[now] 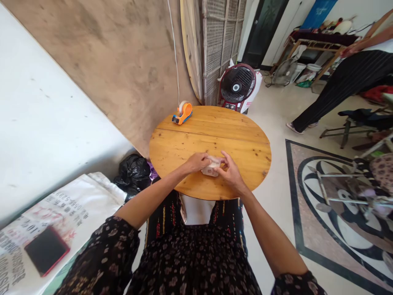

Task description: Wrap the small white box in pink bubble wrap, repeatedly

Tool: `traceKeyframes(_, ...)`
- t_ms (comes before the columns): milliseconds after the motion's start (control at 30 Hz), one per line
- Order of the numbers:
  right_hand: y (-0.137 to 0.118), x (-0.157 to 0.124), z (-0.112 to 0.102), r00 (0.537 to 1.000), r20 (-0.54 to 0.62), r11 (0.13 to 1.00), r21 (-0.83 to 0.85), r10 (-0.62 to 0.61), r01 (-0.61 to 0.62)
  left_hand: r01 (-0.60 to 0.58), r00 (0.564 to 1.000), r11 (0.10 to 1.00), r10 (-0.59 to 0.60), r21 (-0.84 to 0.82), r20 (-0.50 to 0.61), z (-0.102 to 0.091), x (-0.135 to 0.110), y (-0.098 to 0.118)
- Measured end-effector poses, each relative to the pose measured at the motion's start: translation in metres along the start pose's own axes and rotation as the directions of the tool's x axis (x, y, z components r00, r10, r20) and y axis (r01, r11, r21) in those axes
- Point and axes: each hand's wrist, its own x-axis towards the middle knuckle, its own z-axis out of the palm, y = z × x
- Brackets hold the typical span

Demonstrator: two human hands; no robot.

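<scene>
Near the wearer's edge of a rounded, honey-coloured wooden table (pixel 215 135), a small, clear, boxy plastic-looking container (pixel 211 167) sits between both hands. Left hand (pixel 198 162) has fingers bunched on one side, right hand (pixel 230 171) is half open, thumb and fingers gripping the other. Looks mid-handling tbh: both hands are on it, but whether it's closed up or filled, can't tell. Orange-and-blue tape dispenser (pixel 183 113) stands at the far edge, no hand on it, so any taping is undone or unknowable from here
</scene>
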Motion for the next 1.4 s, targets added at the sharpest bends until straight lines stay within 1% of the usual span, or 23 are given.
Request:
traceKeyframes(133,0.012,0.015,0.013,0.998,-0.018,0.981,0.184,0.067,-0.063,-0.033,0.994,0.995,0.023,-0.099,-0.107,0.008,0.002,-0.01)
traceKeyframes(233,0.016,0.02,0.025,0.992,-0.074,0.97,0.227,0.103,-0.084,-0.083,0.982,0.977,0.046,-0.196,-0.184,0.019,-0.002,-0.018)
traceKeyframes(267,0.017,0.021,0.029,0.989,-0.096,0.969,0.232,0.108,-0.083,-0.108,0.979,0.964,0.06,-0.244,-0.197,0.023,-0.004,-0.02)
traceKeyframes(333,0.019,0.021,0.037,0.982,-0.143,0.965,0.248,0.122,-0.084,-0.164,0.973,0.908,0.086,-0.385,-0.212,0.028,-0.007,-0.026)
traceKeyframes(400,0.021,0.019,0.042,0.974,-0.179,0.96,0.265,0.141,-0.091,-0.184,0.974,0.847,0.088,-0.498,-0.21,0.03,-0.008,-0.031)
traceKeyframes(433,0.022,0.018,0.045,0.97,-0.193,0.959,0.268,0.149,-0.094,-0.178,0.975,0.839,0.079,-0.515,-0.208,0.031,-0.007,-0.033)
traceKeyframes(467,0.023,0.017,0.046,0.967,-0.204,0.96,0.262,0.151,-0.095,-0.169,0.975,0.851,0.069,-0.498,-0.213,0.031,-0.007,-0.034)
traceKeyframes(567,0.025,0.015,0.05,0.962,-0.241,0.973,0.217,0.131,-0.078,-0.169,0.964,0.918,0.078,-0.358,-0.255,0.032,-0.005,-0.035)
traceKeyframes(633,0.026,0.015,0.051,0.958,-0.26,0.978,0.196,0.122,-0.072,-0.185,0.954,0.939,0.1,-0.291,-0.284,0.032,-0.005,-0.033)
traceKeyframes(700,0.026,0.014,0.051,0.957,-0.262,0.981,0.176,0.121,-0.076,-0.195,0.948,0.943,0.111,-0.268,-0.299,0.034,-0.006,-0.031)
traceKeyframes(833,0.027,0.015,0.051,0.958,-0.263,0.987,0.14,0.115,-0.08,-0.2,0.939,0.942,0.106,-0.269,-0.327,0.04,-0.007,-0.031)
traceKeyframes(967,0.025,0.014,0.05,0.965,-0.249,0.992,0.115,0.079,-0.052,-0.189,0.937,0.939,0.085,-0.286,-0.339,0.043,-0.006,-0.034)
traceKeyframes(1100,0.023,0.014,0.048,0.976,-0.212,0.993,0.113,0.053,-0.03,-0.175,0.947,0.934,0.072,-0.313,-0.314,0.04,-0.003,-0.034)
traceKeyframes(1267,0.026,0.016,0.048,0.969,-0.232,0.993,0.093,0.086,-0.066,-0.15,0.96,0.924,0.05,-0.352,-0.276,0.036,-0.001,-0.033)
traceKeyframes(1400,0.029,0.018,0.049,0.973,-0.222,0.997,0.064,0.061,-0.048,-0.138,0.966,0.914,0.041,-0.38,-0.254,0.034,0.002,-0.036)
